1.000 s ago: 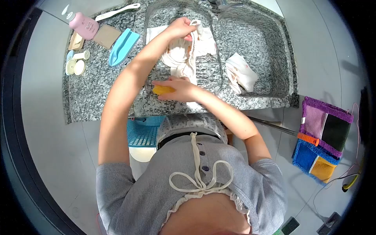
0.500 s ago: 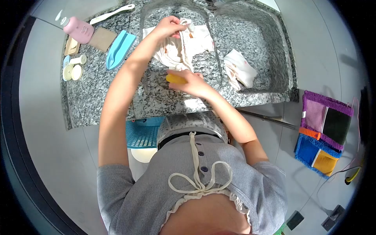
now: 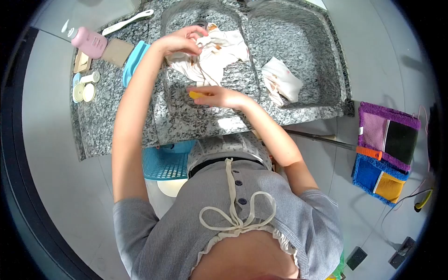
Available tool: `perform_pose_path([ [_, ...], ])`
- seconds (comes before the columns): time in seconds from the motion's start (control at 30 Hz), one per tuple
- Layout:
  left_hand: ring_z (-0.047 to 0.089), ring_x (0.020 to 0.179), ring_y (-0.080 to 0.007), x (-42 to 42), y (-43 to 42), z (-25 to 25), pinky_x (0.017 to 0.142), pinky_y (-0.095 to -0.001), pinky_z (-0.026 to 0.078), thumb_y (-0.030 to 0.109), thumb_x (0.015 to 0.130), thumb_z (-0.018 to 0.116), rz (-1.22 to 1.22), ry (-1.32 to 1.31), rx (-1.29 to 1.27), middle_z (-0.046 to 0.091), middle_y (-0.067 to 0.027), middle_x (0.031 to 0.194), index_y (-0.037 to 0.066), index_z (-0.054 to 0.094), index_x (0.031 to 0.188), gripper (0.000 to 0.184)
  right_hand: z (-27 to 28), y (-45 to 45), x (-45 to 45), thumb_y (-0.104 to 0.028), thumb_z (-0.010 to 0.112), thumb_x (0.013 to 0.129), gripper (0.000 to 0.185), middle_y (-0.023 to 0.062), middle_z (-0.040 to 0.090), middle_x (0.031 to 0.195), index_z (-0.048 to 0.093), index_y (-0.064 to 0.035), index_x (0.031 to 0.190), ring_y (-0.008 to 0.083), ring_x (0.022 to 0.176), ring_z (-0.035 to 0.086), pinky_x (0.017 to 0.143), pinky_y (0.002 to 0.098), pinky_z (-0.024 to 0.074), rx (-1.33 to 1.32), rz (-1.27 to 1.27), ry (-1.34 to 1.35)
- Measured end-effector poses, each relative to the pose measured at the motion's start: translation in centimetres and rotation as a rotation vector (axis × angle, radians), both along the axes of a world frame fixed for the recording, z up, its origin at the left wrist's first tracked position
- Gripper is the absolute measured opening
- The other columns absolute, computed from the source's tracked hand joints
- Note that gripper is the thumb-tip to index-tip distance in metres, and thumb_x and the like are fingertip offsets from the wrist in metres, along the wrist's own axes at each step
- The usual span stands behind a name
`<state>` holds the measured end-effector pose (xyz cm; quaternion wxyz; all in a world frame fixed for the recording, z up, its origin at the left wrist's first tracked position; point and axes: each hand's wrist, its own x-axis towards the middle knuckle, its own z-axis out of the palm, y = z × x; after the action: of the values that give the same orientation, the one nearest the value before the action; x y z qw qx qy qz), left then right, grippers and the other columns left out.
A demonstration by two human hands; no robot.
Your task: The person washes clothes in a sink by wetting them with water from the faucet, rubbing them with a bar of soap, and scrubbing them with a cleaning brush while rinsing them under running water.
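A white cloth (image 3: 221, 53) with brownish stains lies crumpled in the left basin (image 3: 170, 21) of the stone sink. My left hand (image 3: 183, 41) is at the cloth's left upper edge, its fingers apart and touching or just above the fabric; I cannot tell which. Below the cloth, my right hand (image 3: 219, 97) is closed around a yellow soap bar (image 3: 196, 94), whose end shows past the fingers. A second stained white cloth (image 3: 282, 81) rests in the right basin (image 3: 303, 37), near its left front side.
Left on the counter (image 3: 116, 126) are a pink pump bottle (image 3: 90, 43), a white-handled brush (image 3: 128, 22), a brown pad (image 3: 117, 52), a blue boat-shaped brush (image 3: 134, 63), a soap dish (image 3: 83, 61) and small round containers (image 3: 88, 92). A blue basket (image 3: 168, 163) stands beneath. Colourful cloths (image 3: 387, 135) hang right.
My left hand has let go of the gathered cloth and moved left, its fingers opening. The cloth has spread out. My right hand has shifted slightly left with the soap bar.
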<state>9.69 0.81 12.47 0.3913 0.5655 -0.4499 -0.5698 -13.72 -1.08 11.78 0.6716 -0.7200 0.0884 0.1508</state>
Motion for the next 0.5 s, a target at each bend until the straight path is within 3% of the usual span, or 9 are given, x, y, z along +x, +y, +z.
perform_pose_path([
  [0.03,0.057,0.072,-0.0044,0.1,0.1,0.5,0.058,-0.02,0.049,-0.002,0.07,0.068,-0.065,-0.049,-0.001,0.058,0.002,0.084,0.008,0.047,0.117,0.052,0.5,-0.2,0.0,-0.032,0.056,0.087,0.052,0.0053,0.055,0.112,0.043,-0.0103,0.132,0.0095,0.093,0.049,0.08,0.0226,0.0414,-0.029,0.039,-0.035],
  [0.07,0.057,0.07,-0.006,0.3,0.5,1.1,0.058,-0.0197,0.049,-0.003,0.068,0.07,-0.021,-0.07,0.081,0.057,0.0006,0.083,0.006,0.046,0.117,0.055,1.5,-1.2,-0.2,-0.032,0.054,0.088,0.053,0.0056,0.053,0.114,0.04,-0.009,0.134,0.0097,0.09,0.048,0.078,0.0221,0.0413,-0.054,0.198,0.139],
  [0.17,0.057,0.069,-0.0066,1.4,1.4,3.7,0.058,-0.0201,0.049,-0.004,0.068,0.069,-0.042,-0.109,0.168,0.057,0.0003,0.083,0.006,0.046,0.118,0.056,2.5,-3.7,-1.3,-0.032,0.051,0.09,0.055,0.0057,0.052,0.114,0.036,-0.0059,0.136,0.0114,0.088,0.047,0.077,0.0223,0.0415,0.124,0.401,0.164],
  [0.2,0.056,0.067,-0.0052,1.3,1.8,4.9,0.055,-0.0193,0.048,0.0,0.072,0.067,-0.019,-0.215,0.163,0.057,0.0013,0.08,0.007,0.048,0.114,0.047,2.7,-5.2,-1.9,-0.032,0.048,0.09,0.056,0.0071,0.05,0.12,0.034,-0.0032,0.136,0.0131,0.092,0.048,0.078,0.0224,0.0418,0.148,0.467,0.034],
  [0.23,0.055,0.065,-0.0048,1.1,2.2,6.3,0.054,-0.0189,0.047,0.003,0.073,0.066,0.022,-0.251,0.154,0.056,0.0019,0.079,0.008,0.048,0.112,0.044,4.2,-6.5,-2.5,-0.037,0.05,0.089,0.059,0.0114,0.046,0.129,0.035,-0.0026,0.135,0.0188,0.106,0.049,0.088,0.0268,0.0413,0.11,0.509,0.045],
  [0.3,0.053,0.063,-0.0039,0.6,2.9,8.9,0.052,-0.018,0.045,0.008,0.074,0.065,0.102,-0.326,0.138,0.056,0.003,0.076,0.01,0.05,0.108,0.037,6.8,-8.8,-3.1,-0.042,0.052,0.087,0.063,0.0132,0.038,0.137,0.035,-0.0037,0.135,0.0238,0.122,0.041,0.099,0.0331,0.0354,-0.018,0.575,0.017],
  [0.37,0.042,0.055,-0.0036,0.2,3.3,10.5,0.046,-0.0184,0.039,0.017,0.074,0.06,0.245,-0.398,0.137,0.051,0.0052,0.07,0.013,0.051,0.099,0.027,9.9,-10.8,-3.8,-0.04,0.052,0.089,0.061,0.0087,0.04,0.136,0.032,-0.0098,0.138,0.0165,0.115,0.043,0.089,0.0265,0.0408,-0.074,0.6,-0.042],
  [0.43,0.039,0.055,-0.0039,-1.4,3.9,12.9,0.046,-0.0204,0.036,0.017,0.076,0.05,0.354,-0.492,0.135,0.049,0.0047,0.069,0.013,0.053,0.099,0.024,14.1,-12.0,-4.3,-0.042,0.052,0.087,0.061,0.0091,0.038,0.138,0.035,-0.0104,0.136,0.0224,0.125,0.037,0.101,0.0326,0.0342,-0.229,0.639,-0.07],
  [0.5,0.041,0.056,-0.0042,-2.4,4.6,14.7,0.048,-0.0215,0.037,0.016,0.076,0.046,0.356,-0.69,0.033,0.051,0.0036,0.071,0.013,0.056,0.101,0.026,17.5,-13.1,-4.4,-0.045,0.053,0.085,0.062,0.0103,0.039,0.137,0.038,-0.0103,0.135,0.0244,0.126,0.036,0.104,0.035,0.0308,-0.257,0.663,-0.081],
])
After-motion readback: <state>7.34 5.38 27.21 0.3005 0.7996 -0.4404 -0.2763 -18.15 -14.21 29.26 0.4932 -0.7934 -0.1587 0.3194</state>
